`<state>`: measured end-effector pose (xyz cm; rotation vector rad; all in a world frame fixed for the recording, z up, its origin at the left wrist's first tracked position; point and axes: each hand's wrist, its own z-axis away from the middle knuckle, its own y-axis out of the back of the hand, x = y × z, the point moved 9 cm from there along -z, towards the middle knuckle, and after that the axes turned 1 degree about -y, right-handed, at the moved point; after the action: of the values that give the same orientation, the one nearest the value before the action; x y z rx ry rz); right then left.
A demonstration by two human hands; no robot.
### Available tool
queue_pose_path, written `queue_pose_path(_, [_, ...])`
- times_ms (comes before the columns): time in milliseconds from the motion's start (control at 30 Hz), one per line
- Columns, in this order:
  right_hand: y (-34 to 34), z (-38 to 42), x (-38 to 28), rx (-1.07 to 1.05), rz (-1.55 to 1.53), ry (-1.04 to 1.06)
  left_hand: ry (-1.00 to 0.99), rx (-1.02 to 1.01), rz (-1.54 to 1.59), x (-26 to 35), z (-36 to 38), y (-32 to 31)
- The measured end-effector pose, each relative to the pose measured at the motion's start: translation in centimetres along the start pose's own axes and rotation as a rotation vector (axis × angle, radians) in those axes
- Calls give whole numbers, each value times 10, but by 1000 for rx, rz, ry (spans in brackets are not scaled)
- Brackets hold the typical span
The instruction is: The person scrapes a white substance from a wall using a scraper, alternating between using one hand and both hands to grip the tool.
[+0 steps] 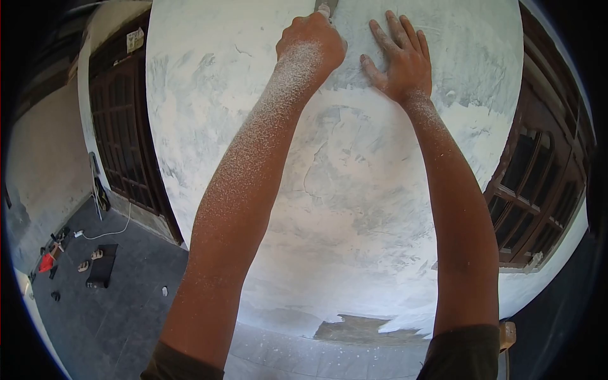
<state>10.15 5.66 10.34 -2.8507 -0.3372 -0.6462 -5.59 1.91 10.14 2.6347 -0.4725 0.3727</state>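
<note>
My left hand [311, 41] is raised to the top of the view, its fingers wrapped round a scraper [327, 9] whose metal blade shows only partly at the frame's top edge. White dust covers that hand's wrist and forearm. To its right, my right hand [401, 62] lies against the wall with its fingers spread and whitened by dust, holding nothing. The wall [354, 171] is coated in patchy white and grey plaster, with rough marks and a bare grey strip low down.
A brown barred door [126, 126] stands at left, a brown window [538, 183] at right. On the dark floor [136, 304] lie sandals [97, 254], a black mat [101, 269], a red item [46, 263] and a white cable [114, 235].
</note>
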Motion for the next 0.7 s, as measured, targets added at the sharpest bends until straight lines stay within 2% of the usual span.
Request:
queue_pose_path(100, [2,-1,-1,-22,9,-4,5,43,-47,-8,28,-13])
queue_pose_path(267, [1,0,-1,-3,5,4,-26,50,-47,-2,-3,1])
queue_pose_path(333, [1,0,0,3,-12,5,11,-10,-35,3,-9,5])
queue_pose_path(500, [0,1,0,-3,6,-2,-17,29,-33,-9,22,-18])
queue_pose_path(633, [1,0,-1,24,-26,10,-24,62,-30,0,-6,-3])
queue_pose_path(700, [2,0,0,1,2,6,-52,-6,33,5,-17,-2])
